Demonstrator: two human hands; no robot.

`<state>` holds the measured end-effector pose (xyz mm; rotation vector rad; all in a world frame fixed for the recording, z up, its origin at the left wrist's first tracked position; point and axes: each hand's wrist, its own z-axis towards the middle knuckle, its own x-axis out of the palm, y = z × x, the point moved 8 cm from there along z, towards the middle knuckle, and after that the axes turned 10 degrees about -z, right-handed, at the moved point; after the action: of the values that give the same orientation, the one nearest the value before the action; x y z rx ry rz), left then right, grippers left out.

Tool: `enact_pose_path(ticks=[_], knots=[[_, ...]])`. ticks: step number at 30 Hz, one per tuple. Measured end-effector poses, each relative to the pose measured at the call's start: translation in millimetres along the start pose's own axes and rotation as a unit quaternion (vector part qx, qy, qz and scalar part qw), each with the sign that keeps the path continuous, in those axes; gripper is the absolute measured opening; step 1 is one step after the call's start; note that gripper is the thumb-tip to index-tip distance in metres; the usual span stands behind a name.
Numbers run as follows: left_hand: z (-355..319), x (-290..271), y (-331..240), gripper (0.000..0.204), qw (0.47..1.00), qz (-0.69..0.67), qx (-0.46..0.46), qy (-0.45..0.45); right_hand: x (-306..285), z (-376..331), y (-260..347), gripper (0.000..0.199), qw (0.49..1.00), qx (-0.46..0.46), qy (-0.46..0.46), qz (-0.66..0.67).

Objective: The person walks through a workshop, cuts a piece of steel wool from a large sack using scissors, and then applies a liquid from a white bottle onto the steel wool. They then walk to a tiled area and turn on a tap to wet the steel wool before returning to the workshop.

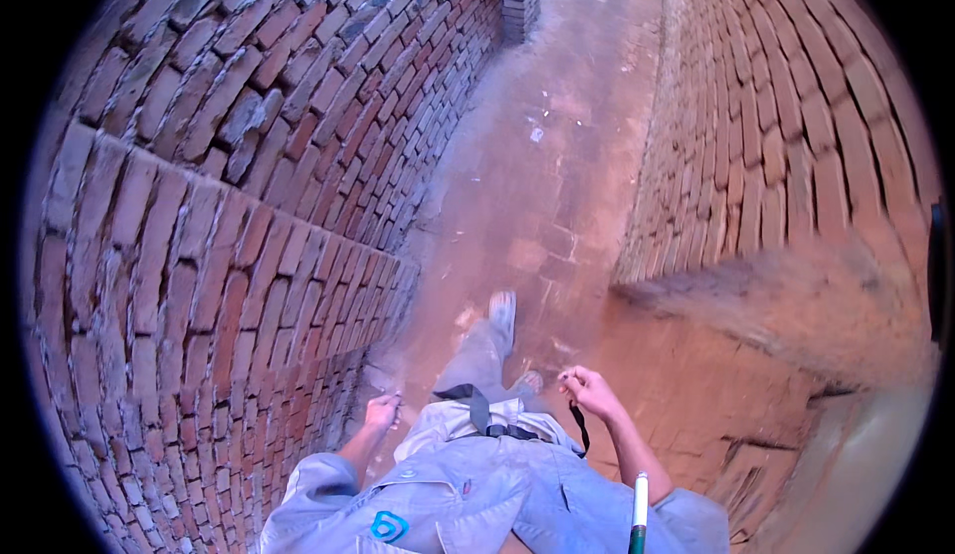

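Note:
My left hand (383, 413) is out to the left of my waist, near the left brick wall, with its fingers curled. Whether anything small is in it I cannot make out. On the other side, my right hand (589, 393) is closed in a pinch on a black strap (580, 427), which dangles below it toward my waist. Another dark strap (479, 412) lies across the front of my light trousers at the waist.
Brick walls rise on the left (249, 295) and on the right (736, 156). Between them runs a dusty reddish floor (517, 196) with white scraps (537, 135). A brick pillar (513, 2) juts out far ahead. A white and green pen-like stick (639, 504) is at my chest.

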<state>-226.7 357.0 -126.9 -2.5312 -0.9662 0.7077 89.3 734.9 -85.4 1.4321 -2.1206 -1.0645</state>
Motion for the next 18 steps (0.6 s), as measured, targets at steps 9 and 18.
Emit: enact_pose_path(ticks=[9, 18], knots=[[-35.3, 184.3, -518.4, 0.046, 0.908, -0.148, 0.322, 0.224, -245.9, 190.7, 118.0, 0.022, 0.979, 0.027, -0.191, -0.067], [-259.5, 325.3, -928.0, 0.064, 0.618, -0.046, 0.352, 0.701, -310.0, 238.3, 3.6, 0.022, 0.934, 0.303, -0.19, -0.004]])
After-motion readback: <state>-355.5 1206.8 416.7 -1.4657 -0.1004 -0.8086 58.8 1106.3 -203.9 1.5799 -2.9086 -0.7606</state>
